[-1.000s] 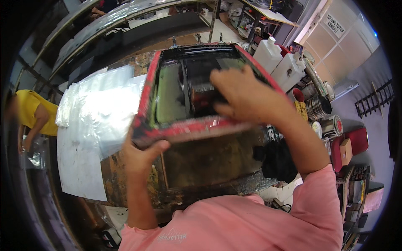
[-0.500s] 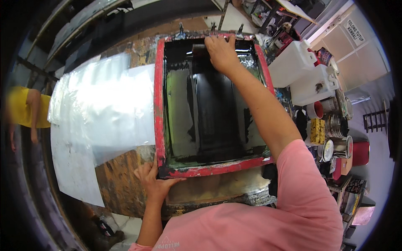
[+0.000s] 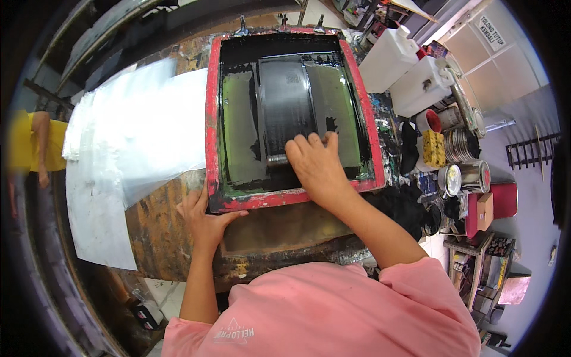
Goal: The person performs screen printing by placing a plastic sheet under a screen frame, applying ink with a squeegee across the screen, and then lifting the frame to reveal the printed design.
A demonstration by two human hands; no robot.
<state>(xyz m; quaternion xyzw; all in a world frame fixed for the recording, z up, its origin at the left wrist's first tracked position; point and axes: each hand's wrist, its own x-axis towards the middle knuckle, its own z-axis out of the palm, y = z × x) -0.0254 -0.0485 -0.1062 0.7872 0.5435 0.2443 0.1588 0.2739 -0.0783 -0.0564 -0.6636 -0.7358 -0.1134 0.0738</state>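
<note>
A screen printing frame [image 3: 211, 128] with red, ink-stained edges lies on the worktable, its mesh smeared with black ink over greenish side areas. My right hand [image 3: 316, 163] is closed around a squeegee [image 3: 277, 159] near the frame's near side; the fingers cover most of the tool. A wide dark band of ink [image 3: 286, 95] runs up the mesh from there. At the near left corner my left hand [image 3: 203, 217] lies against the frame, thumb stretched along the near edge and fingers spread along its left side.
Clear plastic sheets [image 3: 143, 119] cover the left of the stained wooden table [image 3: 160, 223]. Small clamps [image 3: 242, 25] stand at the frame's far edge. White jerrycans [image 3: 389, 58], paint tins [image 3: 474, 174] and a yellow sponge [image 3: 433, 147] crowd the right. Someone in yellow [image 3: 47, 143] is at far left.
My right hand has drawn the squeegee from the frame's far end to its near side. My left hand stays at the near left corner. The whole view has shifted slightly.
</note>
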